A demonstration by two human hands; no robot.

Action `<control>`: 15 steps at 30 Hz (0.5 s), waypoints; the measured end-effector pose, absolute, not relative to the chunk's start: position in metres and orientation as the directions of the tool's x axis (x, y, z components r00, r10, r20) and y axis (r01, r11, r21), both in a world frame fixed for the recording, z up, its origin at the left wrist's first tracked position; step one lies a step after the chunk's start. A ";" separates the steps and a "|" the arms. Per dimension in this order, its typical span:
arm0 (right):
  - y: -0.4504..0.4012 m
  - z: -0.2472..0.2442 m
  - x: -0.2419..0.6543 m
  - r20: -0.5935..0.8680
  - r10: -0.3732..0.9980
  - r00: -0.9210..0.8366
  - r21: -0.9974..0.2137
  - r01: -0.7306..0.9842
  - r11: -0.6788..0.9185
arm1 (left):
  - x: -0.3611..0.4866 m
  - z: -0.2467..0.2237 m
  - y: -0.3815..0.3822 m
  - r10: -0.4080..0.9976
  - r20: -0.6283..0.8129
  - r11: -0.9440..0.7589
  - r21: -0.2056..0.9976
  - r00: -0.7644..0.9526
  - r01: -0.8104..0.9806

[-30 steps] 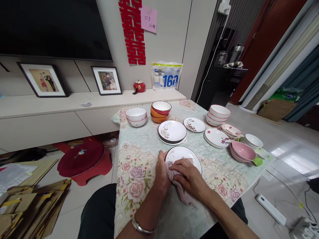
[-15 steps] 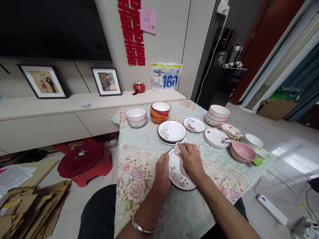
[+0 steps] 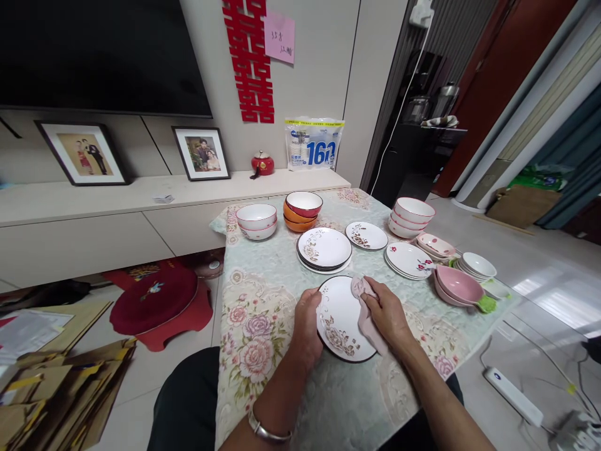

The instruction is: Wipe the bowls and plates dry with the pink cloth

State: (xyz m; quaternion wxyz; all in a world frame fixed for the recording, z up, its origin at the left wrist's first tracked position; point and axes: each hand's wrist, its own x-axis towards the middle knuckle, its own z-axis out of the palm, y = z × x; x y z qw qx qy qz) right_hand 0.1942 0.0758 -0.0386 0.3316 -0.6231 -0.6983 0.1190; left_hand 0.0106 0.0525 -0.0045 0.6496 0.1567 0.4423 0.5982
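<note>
A white plate (image 3: 340, 319) with brown flowers and a dark rim is tilted up in front of me. My left hand (image 3: 307, 329) grips its left edge, thumb on the face and fingers behind. My right hand (image 3: 387, 310) is closed on a pale pink cloth (image 3: 370, 326), which lies against the plate's upper right rim and hangs down its right side. Just beyond is a stack of similar plates (image 3: 325, 247). A single brown-flowered plate (image 3: 366, 236) lies to the right of that stack.
On the flowered tablecloth (image 3: 258, 332) stand white bowls (image 3: 256, 221), orange and red bowls (image 3: 301, 212), and more white bowls (image 3: 411, 217) at right. Red-flowered plates (image 3: 407, 260) and pink handled bowls (image 3: 457, 285) sit near the right edge. A red stool (image 3: 159, 307) is at left.
My right hand has slid with the cloth from the plate's top edge to its right rim, uncovering more of the face. My left hand keeps its hold, with the plate turned slightly.
</note>
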 end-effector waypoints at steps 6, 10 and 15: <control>0.088 -0.012 0.191 0.341 0.896 -0.285 -0.581 0.685 0.439 | 0.007 -0.003 0.052 0.892 -0.452 0.385 0.768 -0.006 -0.511; 0.087 0.012 0.169 0.322 0.794 -0.515 -0.513 0.610 0.604 | 0.009 -0.005 0.047 0.911 -0.397 0.404 0.809 0.110 -0.426; 0.088 0.014 0.158 0.265 0.813 -0.519 -0.489 0.654 0.577 | 0.013 -0.007 0.046 0.939 -0.330 0.334 0.819 0.093 -0.466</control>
